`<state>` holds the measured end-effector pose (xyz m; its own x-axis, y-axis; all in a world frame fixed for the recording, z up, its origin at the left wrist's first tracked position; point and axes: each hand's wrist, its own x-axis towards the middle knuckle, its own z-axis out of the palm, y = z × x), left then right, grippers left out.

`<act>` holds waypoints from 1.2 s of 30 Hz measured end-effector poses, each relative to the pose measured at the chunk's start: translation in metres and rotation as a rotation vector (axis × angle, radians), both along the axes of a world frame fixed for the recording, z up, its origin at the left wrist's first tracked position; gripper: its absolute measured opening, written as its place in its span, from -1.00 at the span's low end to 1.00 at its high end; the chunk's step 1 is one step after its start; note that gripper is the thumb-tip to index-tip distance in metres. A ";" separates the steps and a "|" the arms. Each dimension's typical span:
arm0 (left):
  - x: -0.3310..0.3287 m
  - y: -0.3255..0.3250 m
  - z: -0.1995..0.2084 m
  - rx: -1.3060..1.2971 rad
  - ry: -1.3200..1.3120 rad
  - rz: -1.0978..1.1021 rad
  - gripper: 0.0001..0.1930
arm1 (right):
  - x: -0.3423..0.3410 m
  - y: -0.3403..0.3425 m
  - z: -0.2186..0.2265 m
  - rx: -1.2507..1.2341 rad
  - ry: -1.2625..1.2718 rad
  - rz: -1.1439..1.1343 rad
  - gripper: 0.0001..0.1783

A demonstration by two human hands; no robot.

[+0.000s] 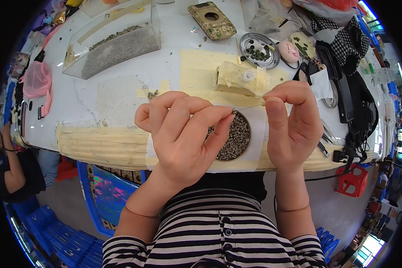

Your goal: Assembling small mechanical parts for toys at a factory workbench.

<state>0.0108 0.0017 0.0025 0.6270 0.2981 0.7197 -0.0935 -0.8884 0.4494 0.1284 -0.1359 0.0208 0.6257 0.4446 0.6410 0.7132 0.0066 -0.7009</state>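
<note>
My left hand (178,134) is closed in a pinch, with a tiny metal piece (234,111) at the tips of thumb and forefinger. To its right, my right hand (292,123) pinches the pale end of a thin needle-like rod (251,107). The rod's other end points at the metal piece; whether it enters it is too small to tell. Below both sits a round dish (250,136) filled with small metal parts (236,143), partly hidden by my left hand. Just beyond my hands stands a tape-wrapped block (234,79) with a small white cap (248,76) on it.
A clear bin of metal parts (116,49) stands at the far left. Behind are a camouflage model tank hull (212,20) and a round tray of dark green pieces (259,50). Tweezers (323,149) and cables lie right. Another person (20,172) sits at left.
</note>
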 end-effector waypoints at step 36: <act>-0.002 0.005 -0.003 -0.013 -0.143 -0.040 -0.75 | -0.019 0.002 0.011 -0.175 0.048 0.083 -0.93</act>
